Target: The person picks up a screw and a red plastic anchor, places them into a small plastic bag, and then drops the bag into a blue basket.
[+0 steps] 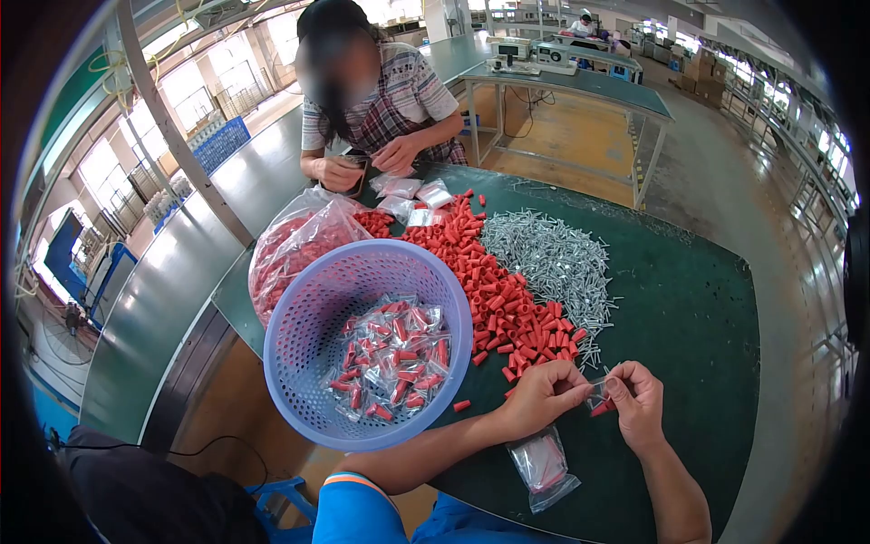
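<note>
Over the green table, my left hand (542,397) is closed, thumb against fingers, on the left edge of a small clear bag (596,395). Opposite it, my right hand (637,399) pinches the bag's right side near its top. A red cap (602,409) shows low in the bag. Below my left hand lies a stack of clear bags (544,467). Just beyond my hands are a heap of red caps (494,304) and a pile of grey screws (553,258). A purple basket (294,390) with filled bags stands left of my left forearm.
Across the table (698,299), a co-worker (399,109) holds small items near several clear packets (399,189). A large plastic bag of red caps (294,245) rests behind the basket. A blue stool (281,499) stands below left.
</note>
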Action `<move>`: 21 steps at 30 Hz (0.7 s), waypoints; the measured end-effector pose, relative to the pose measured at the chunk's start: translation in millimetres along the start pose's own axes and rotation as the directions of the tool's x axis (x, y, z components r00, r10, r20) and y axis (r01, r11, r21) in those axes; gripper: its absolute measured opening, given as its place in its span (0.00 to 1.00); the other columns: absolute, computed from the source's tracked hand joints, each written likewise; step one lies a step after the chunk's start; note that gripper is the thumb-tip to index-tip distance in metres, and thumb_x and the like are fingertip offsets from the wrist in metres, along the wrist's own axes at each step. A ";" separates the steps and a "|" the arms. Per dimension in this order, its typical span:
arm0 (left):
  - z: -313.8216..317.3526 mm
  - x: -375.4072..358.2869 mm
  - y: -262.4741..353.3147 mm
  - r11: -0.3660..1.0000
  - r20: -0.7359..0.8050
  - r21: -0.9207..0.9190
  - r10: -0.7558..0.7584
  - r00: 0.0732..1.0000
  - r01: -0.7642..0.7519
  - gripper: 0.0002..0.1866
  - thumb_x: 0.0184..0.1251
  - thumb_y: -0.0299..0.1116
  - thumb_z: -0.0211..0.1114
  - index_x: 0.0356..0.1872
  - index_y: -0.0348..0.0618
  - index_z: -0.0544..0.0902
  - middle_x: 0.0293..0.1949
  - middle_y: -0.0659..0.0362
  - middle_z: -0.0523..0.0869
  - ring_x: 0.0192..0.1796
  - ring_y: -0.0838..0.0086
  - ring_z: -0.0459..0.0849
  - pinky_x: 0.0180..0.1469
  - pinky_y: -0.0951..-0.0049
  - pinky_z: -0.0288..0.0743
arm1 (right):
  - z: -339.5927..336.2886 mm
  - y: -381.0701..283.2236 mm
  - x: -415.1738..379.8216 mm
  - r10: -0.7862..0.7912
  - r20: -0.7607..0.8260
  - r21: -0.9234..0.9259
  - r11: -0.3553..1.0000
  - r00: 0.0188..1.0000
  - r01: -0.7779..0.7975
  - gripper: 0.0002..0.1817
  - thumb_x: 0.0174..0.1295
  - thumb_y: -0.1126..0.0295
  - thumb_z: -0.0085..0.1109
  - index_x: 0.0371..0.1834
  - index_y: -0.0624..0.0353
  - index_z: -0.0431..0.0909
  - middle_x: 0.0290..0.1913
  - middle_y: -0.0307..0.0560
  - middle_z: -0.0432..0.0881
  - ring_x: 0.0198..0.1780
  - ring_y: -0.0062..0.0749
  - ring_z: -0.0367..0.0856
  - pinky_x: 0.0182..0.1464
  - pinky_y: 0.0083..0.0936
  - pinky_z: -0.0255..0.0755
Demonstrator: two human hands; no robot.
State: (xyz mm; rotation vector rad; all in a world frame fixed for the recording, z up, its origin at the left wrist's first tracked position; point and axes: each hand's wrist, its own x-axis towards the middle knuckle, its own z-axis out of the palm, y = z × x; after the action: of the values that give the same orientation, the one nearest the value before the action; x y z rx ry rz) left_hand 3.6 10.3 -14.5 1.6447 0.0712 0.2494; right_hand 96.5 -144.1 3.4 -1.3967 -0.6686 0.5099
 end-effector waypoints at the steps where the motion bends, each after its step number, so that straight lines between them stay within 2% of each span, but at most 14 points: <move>1: -1.1 1.0 -1.6 1.000 -0.008 0.003 -0.018 1.000 0.018 0.06 0.62 0.30 0.62 0.30 0.38 0.77 0.26 0.67 0.74 0.28 0.87 0.68 0.28 0.83 0.61 | 1.4 -3.4 0.4 0.012 0.001 0.020 1.000 1.000 -0.012 0.11 0.60 0.66 0.59 0.31 0.63 0.73 0.25 0.34 0.73 0.27 0.12 0.70 0.31 0.12 0.69; 4: 0.3 2.2 -8.1 0.997 -0.029 -0.011 0.071 0.997 -0.072 0.07 0.62 0.31 0.63 0.30 0.38 0.77 0.26 0.67 0.74 0.28 0.86 0.68 0.28 0.83 0.61 | 3.2 -4.6 1.2 0.009 0.012 0.035 0.999 1.000 -0.009 0.10 0.60 0.68 0.60 0.30 0.64 0.74 0.25 0.34 0.73 0.27 0.13 0.71 0.31 0.13 0.71; 8: -2.4 2.0 -3.1 0.996 -0.031 0.071 0.050 0.998 -0.048 0.07 0.62 0.30 0.63 0.31 0.38 0.77 0.27 0.66 0.74 0.29 0.86 0.68 0.29 0.83 0.61 | 0.8 1.9 -0.2 0.017 0.053 -0.005 1.000 0.998 -0.017 0.08 0.59 0.70 0.60 0.29 0.64 0.74 0.25 0.35 0.74 0.27 0.13 0.72 0.31 0.13 0.72; 10: -2.6 2.1 -1.7 0.990 -0.031 0.098 0.100 0.994 -0.097 0.06 0.62 0.30 0.62 0.32 0.38 0.78 0.27 0.65 0.74 0.29 0.86 0.69 0.29 0.82 0.62 | 0.9 -3.9 -0.4 -0.002 0.064 -0.021 1.000 0.998 0.003 0.08 0.59 0.70 0.60 0.29 0.64 0.75 0.25 0.35 0.74 0.27 0.14 0.72 0.31 0.13 0.71; 14: -1.4 2.5 2.4 0.996 -0.052 0.071 0.060 0.997 -0.056 0.05 0.62 0.29 0.63 0.33 0.38 0.78 0.27 0.65 0.75 0.29 0.85 0.70 0.29 0.82 0.63 | 0.0 -4.3 0.2 0.001 0.073 -0.034 0.999 0.997 0.001 0.08 0.59 0.70 0.60 0.30 0.64 0.75 0.26 0.35 0.74 0.26 0.13 0.72 0.30 0.13 0.68; 16: -1.5 3.4 -1.9 0.970 -0.042 0.111 0.222 0.974 -0.216 0.05 0.60 0.28 0.63 0.33 0.38 0.79 0.27 0.64 0.75 0.29 0.84 0.71 0.30 0.81 0.63 | 1.0 -6.6 0.0 0.023 0.088 -0.023 1.000 0.996 -0.021 0.09 0.59 0.69 0.59 0.29 0.64 0.75 0.26 0.35 0.74 0.26 0.13 0.71 0.30 0.13 0.67; 19: -3.1 2.0 5.9 0.985 -0.008 0.083 0.151 0.989 -0.149 0.04 0.60 0.28 0.64 0.32 0.39 0.80 0.26 0.63 0.76 0.29 0.81 0.72 0.30 0.79 0.64 | 2.0 -6.8 -1.2 0.055 0.109 -0.029 0.998 0.993 -0.052 0.10 0.60 0.68 0.59 0.29 0.64 0.75 0.25 0.35 0.74 0.27 0.13 0.70 0.30 0.12 0.66; 20: -3.3 2.8 2.1 0.969 0.008 0.082 0.233 0.972 -0.233 0.04 0.59 0.27 0.64 0.31 0.39 0.79 0.26 0.62 0.77 0.30 0.80 0.73 0.31 0.78 0.65 | 3.3 -5.7 -1.4 0.051 0.105 -0.045 0.998 0.993 -0.047 0.10 0.60 0.68 0.59 0.29 0.64 0.74 0.25 0.35 0.74 0.27 0.13 0.69 0.31 0.12 0.65; 21: -6.2 2.7 3.0 0.972 -0.003 0.083 0.222 0.975 -0.221 0.04 0.59 0.27 0.64 0.31 0.39 0.79 0.26 0.62 0.77 0.30 0.80 0.73 0.31 0.78 0.65 | 4.8 -4.9 -0.3 0.062 0.115 -0.041 0.998 0.991 -0.057 0.10 0.60 0.68 0.59 0.29 0.64 0.74 0.25 0.35 0.74 0.27 0.13 0.69 0.31 0.12 0.65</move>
State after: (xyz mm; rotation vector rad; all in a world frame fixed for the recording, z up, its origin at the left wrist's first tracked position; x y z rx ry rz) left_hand 4.7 16.6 -10.8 1.7348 -0.0950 0.4312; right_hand 92.7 -141.5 8.5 -1.4334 -0.7353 0.6330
